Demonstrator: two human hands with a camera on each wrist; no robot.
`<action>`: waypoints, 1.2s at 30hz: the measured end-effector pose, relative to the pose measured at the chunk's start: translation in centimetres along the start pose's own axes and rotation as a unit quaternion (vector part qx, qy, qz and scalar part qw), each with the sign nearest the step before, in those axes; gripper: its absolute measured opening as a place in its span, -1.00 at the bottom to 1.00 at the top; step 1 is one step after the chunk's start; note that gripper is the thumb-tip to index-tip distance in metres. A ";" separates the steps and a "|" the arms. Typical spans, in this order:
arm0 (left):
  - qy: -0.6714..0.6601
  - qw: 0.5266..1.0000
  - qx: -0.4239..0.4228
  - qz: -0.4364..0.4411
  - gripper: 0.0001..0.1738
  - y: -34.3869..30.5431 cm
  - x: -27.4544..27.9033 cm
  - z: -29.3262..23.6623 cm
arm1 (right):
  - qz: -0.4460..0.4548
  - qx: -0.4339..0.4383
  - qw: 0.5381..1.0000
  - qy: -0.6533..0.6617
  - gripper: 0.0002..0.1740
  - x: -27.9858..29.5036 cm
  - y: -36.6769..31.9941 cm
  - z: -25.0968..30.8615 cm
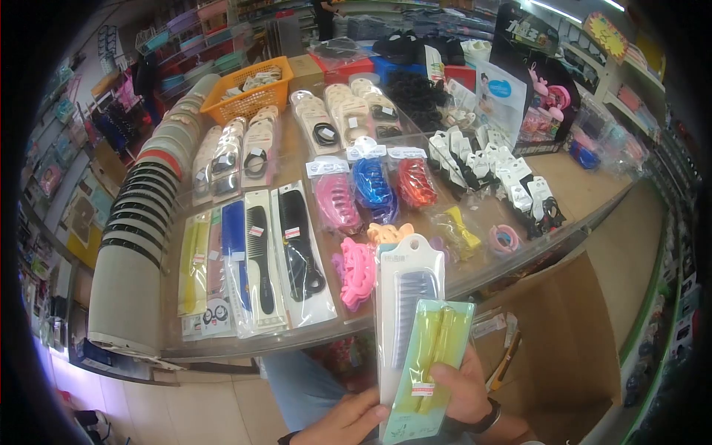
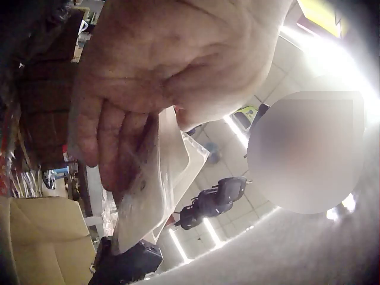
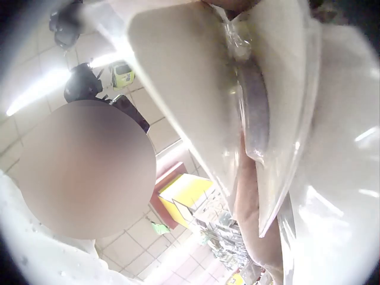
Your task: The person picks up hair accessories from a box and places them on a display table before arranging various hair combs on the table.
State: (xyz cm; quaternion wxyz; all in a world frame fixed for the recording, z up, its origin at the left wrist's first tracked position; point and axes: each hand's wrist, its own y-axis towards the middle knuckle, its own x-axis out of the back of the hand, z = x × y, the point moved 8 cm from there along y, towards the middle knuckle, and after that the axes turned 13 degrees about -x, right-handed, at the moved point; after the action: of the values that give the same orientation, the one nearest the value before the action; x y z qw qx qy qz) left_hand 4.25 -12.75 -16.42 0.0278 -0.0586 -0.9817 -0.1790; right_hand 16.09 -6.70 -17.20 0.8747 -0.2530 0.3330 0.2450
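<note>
In the head view, a packaged comb [image 1: 415, 289] on a white card stands upright at the table's front edge. Overlapping its lower front is a flat packet [image 1: 437, 348] with a long yellow item on a teal card. My right hand [image 1: 463, 386] grips these packs from the right, thumb across the yellow packet. From the lower left, my left hand [image 1: 345, 419] holds the packs' bottom edge. The left wrist view shows that hand [image 2: 178, 65] with a pale pack [image 2: 157, 184] between thumb and fingers. Pack backs [image 3: 184, 77] fill much of the right wrist view, hiding most of the right hand.
On the table [image 1: 297, 348] lie more packaged combs [image 1: 259, 259], claw clips [image 1: 374, 189] in pink, blue and red, and carded hair ties [image 1: 326, 133]. An orange basket [image 1: 248, 89] stands behind. A cardboard box [image 1: 564, 334] sits open at the right, below the edge.
</note>
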 end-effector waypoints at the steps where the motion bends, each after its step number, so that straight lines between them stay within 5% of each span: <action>1: -0.001 1.000 0.000 0.000 -0.78 -0.5 0.2 0.3 | -0.005 0.000 1.000 -0.005 -0.44 0.0 0.0 0.1; 3: -0.147 0.980 0.135 0.013 -0.55 -2.4 -0.1 3.0 | -0.010 0.006 1.000 -0.012 -0.44 -0.1 0.0 0.1; 16: -0.056 0.989 0.070 -0.119 -0.51 -0.8 3.1 0.2 | -0.072 0.021 0.997 -0.009 -0.45 1.8 -0.2 -0.4; 21: 0.003 0.955 0.005 -0.298 -0.28 -0.8 9.5 -3.5 | -0.122 0.070 0.989 -0.039 -0.47 2.6 -1.1 0.6; 22: 0.027 0.954 -0.013 -0.299 -0.14 -0.8 11.0 -4.3 | -0.139 0.077 0.985 -0.061 -0.45 3.1 -1.4 1.0; 27: 0.197 0.917 -0.055 -0.341 -0.28 -0.1 18.7 -7.9 | -0.136 0.062 0.987 -0.058 -0.60 3.0 -1.9 1.5; 29: 0.317 0.892 -0.033 -0.319 -0.38 -0.1 21.4 -8.0 | -0.147 0.066 0.983 -0.083 -0.60 3.2 -2.0 1.7; 34: 0.326 0.887 0.060 -0.321 -0.47 -0.1 24.5 -7.5 | -0.126 0.069 0.986 -0.084 -0.60 2.7 -1.8 1.7; 36: 0.624 0.755 0.052 -0.193 -0.54 0.3 24.8 -7.8 | -0.126 0.067 0.986 -0.083 -0.60 2.8 -1.6 1.5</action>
State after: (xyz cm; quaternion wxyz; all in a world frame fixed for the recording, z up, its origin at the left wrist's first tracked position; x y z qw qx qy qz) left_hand -20.05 -12.68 -7.13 0.6025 0.2586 -0.7445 -0.1262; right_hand 19.58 -6.30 -17.72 0.9383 -0.2125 0.2403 0.1296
